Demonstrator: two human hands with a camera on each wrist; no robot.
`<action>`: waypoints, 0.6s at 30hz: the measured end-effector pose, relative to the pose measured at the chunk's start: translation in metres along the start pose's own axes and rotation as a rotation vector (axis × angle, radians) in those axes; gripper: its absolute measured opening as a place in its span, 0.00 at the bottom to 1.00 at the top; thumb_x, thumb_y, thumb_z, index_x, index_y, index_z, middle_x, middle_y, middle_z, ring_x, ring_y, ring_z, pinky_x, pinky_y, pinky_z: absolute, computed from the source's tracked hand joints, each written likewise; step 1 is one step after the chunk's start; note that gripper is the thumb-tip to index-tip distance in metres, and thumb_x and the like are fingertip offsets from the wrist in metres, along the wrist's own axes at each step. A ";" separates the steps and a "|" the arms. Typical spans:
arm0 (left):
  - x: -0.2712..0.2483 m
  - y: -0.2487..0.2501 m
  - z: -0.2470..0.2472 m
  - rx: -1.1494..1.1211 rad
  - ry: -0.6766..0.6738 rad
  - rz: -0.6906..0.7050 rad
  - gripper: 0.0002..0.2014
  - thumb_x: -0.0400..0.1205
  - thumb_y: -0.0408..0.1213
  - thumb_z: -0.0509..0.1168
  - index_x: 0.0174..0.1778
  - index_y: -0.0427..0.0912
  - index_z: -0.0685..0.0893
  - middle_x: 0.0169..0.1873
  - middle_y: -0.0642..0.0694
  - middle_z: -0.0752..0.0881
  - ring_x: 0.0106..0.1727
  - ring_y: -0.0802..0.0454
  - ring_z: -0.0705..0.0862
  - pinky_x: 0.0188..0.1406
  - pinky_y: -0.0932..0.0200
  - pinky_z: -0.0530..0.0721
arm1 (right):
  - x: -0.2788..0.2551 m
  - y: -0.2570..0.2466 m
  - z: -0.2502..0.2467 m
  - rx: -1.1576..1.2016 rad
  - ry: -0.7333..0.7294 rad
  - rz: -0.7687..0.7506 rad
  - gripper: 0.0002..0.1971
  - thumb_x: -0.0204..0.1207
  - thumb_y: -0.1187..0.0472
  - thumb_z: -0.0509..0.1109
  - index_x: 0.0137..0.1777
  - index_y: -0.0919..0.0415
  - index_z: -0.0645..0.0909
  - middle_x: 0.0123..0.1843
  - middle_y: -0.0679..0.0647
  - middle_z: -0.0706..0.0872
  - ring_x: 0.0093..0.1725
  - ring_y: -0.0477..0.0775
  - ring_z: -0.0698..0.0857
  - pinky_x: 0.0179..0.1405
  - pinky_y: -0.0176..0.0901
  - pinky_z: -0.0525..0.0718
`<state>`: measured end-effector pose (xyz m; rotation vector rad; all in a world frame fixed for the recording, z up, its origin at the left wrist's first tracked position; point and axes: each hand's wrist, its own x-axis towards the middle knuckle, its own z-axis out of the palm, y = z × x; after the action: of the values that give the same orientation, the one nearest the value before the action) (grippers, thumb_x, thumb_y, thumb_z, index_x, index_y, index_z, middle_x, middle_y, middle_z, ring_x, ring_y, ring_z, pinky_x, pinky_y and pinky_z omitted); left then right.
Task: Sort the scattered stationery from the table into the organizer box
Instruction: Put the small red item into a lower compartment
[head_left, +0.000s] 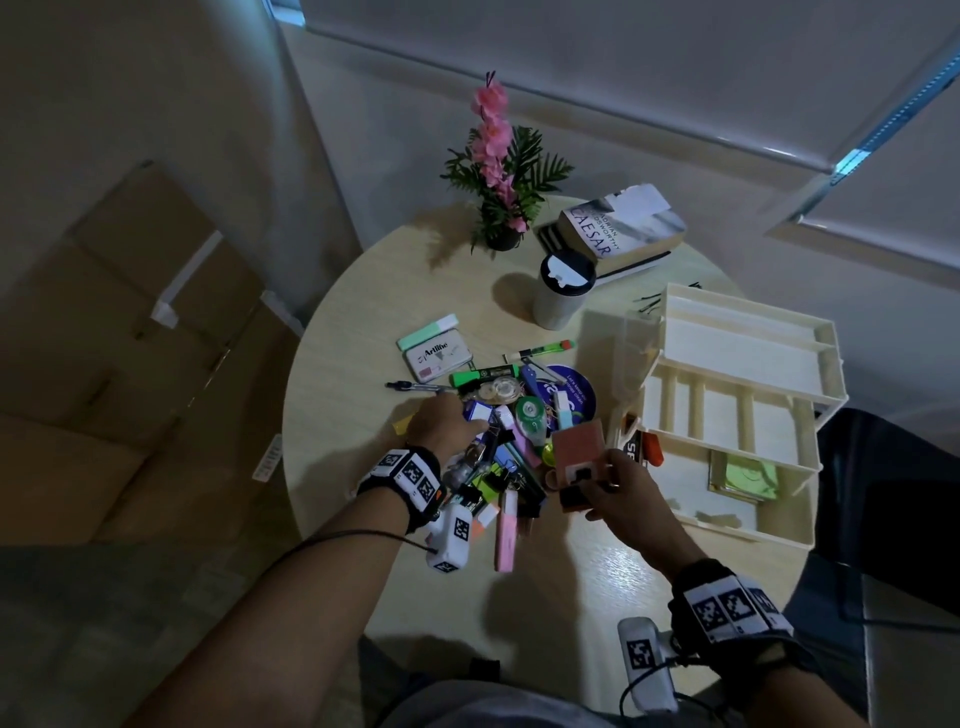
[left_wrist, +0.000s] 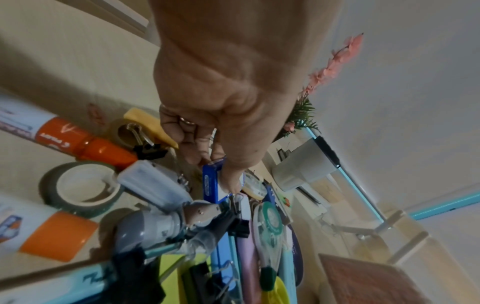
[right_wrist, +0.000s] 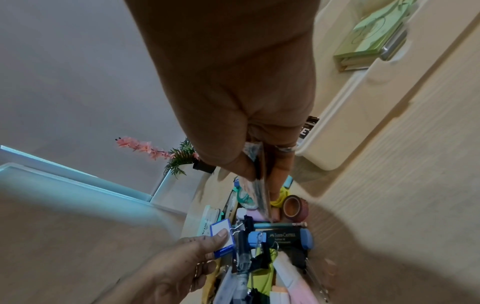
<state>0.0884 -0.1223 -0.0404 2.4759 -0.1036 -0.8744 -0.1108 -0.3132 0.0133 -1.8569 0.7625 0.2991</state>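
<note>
A pile of stationery (head_left: 504, 452) lies mid-table: clips, highlighters, tape rolls, erasers. At its left side my left hand (head_left: 479, 423) pinches a blue key tag (head_left: 479, 412) with a white label, thumb on top; the same left hand (left_wrist: 221, 172) and blue tag (left_wrist: 211, 185) show from the wrist. My right hand (head_left: 605, 480) holds a reddish-brown notebook (head_left: 577, 454) above the pile's right edge, next to the cream organizer box (head_left: 748, 305). From its wrist, the right hand (right_wrist: 259, 174) grips the notebook (right_wrist: 262, 191) edge-on. A green notepad (head_left: 744, 475) lies in the organizer's near compartment.
A lidded cup (head_left: 561, 291), stacked books (head_left: 621, 234) and a flower pot (head_left: 501, 208) stand at the back. A marker tin (head_left: 439, 356) and green highlighter (head_left: 485, 375) lie behind the pile. Cardboard boxes (head_left: 130, 338) sit on the floor left. Bare tabletop shows near me.
</note>
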 end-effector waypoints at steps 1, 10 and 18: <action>-0.002 0.001 -0.004 -0.003 0.011 0.008 0.17 0.79 0.50 0.78 0.49 0.39 0.87 0.45 0.42 0.92 0.40 0.45 0.85 0.32 0.58 0.74 | 0.000 -0.001 0.000 0.013 -0.003 -0.004 0.12 0.85 0.71 0.68 0.65 0.57 0.80 0.54 0.49 0.92 0.45 0.45 0.94 0.37 0.42 0.91; -0.041 0.020 -0.005 -0.207 -0.015 0.248 0.12 0.83 0.40 0.75 0.60 0.45 0.85 0.50 0.51 0.90 0.49 0.53 0.88 0.48 0.55 0.87 | -0.023 0.022 -0.036 0.276 -0.044 0.051 0.10 0.85 0.68 0.73 0.64 0.66 0.86 0.50 0.62 0.96 0.52 0.65 0.95 0.52 0.58 0.89; -0.080 0.083 0.044 -0.208 -0.087 0.484 0.14 0.86 0.43 0.71 0.68 0.48 0.85 0.57 0.50 0.90 0.55 0.53 0.90 0.58 0.49 0.89 | -0.064 0.084 -0.118 0.518 0.288 0.254 0.07 0.85 0.63 0.73 0.57 0.67 0.88 0.47 0.63 0.96 0.43 0.58 0.92 0.36 0.45 0.77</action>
<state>0.0068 -0.1948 0.0160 2.0861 -0.5842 -0.7363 -0.2294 -0.4162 0.0333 -1.3252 1.1556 -0.0150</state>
